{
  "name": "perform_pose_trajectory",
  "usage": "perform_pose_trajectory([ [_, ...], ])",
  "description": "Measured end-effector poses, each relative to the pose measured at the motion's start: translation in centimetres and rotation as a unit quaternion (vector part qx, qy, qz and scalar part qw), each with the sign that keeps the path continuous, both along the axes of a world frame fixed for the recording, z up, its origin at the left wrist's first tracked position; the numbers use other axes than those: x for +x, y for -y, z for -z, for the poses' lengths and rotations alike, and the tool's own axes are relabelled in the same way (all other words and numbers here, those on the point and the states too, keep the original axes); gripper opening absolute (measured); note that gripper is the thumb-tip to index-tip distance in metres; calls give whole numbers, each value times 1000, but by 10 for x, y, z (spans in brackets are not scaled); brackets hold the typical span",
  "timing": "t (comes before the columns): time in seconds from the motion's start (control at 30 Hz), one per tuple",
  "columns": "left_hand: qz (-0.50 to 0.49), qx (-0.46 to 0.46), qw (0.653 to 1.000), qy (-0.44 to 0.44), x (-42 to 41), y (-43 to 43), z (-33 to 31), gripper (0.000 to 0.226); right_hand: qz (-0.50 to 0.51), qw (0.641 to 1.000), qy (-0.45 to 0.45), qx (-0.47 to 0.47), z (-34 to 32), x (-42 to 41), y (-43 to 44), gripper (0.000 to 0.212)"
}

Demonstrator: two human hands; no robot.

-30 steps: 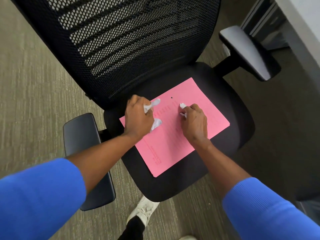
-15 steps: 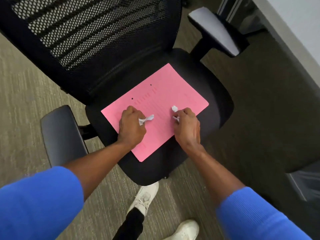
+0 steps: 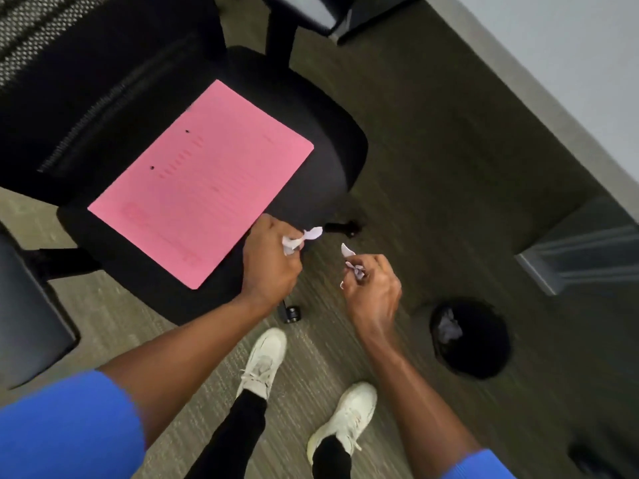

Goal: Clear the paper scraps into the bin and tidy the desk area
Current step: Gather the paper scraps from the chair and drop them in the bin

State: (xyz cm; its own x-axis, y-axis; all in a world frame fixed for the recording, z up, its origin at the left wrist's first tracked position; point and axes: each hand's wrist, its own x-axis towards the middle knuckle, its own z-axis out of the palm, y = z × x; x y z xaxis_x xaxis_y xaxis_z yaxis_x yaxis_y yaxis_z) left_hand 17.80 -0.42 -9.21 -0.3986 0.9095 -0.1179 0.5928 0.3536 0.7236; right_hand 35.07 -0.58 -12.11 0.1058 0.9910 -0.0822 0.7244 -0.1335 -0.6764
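My left hand (image 3: pixel 269 261) is closed around white paper scraps (image 3: pixel 300 238) just off the front edge of the black chair seat (image 3: pixel 321 140). My right hand (image 3: pixel 375 288) grips more white scraps (image 3: pixel 353 266), held above the carpet to the right of the chair. A round black bin (image 3: pixel 484 354) stands on the floor to the right of my right hand, with crumpled paper (image 3: pixel 449 328) inside it. A pink sheet (image 3: pixel 204 184) lies flat on the chair seat with no scraps on it.
The mesh chair back (image 3: pixel 69 63) and a grey armrest (image 3: pixel 27 316) are on the left. A pale desk edge (image 3: pixel 518 91) runs diagonally at upper right, with a grey leg panel (image 3: pixel 584 243) beneath. My white shoes (image 3: pixel 262 361) stand on the carpet.
Both hands lifted off the pink sheet with the scraps and moved right, away from the seat. My view swung right and down, bringing the bin into sight.
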Motion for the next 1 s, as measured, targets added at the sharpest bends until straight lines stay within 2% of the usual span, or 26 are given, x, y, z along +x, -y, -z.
perform_pose_trajectory([
  [0.03,16,2,1000,10,19,1,1,29,18,1000,4,-10,4,17,7,19],
  [0.13,75,-18,997,15,77,6,11,13,88,996,-8,-34,16,73,29,18],
  [0.3,149,-63,987,8,167,18,38,13,223,970,-16,-93,39,164,59,10],
  [0.47,163,-134,977,27,251,26,69,13,313,938,-71,-129,63,246,82,15],
  [0.57,167,-174,970,43,301,27,87,17,322,930,-99,-146,79,286,88,15],
  [0.67,171,-181,965,85,349,24,106,13,330,930,-64,-146,94,317,86,13],
  [0.77,173,-205,960,73,386,20,124,19,318,939,-28,-128,108,340,81,10],
  [1.0,193,-213,953,95,432,24,163,17,259,950,15,-174,132,373,69,18],
])
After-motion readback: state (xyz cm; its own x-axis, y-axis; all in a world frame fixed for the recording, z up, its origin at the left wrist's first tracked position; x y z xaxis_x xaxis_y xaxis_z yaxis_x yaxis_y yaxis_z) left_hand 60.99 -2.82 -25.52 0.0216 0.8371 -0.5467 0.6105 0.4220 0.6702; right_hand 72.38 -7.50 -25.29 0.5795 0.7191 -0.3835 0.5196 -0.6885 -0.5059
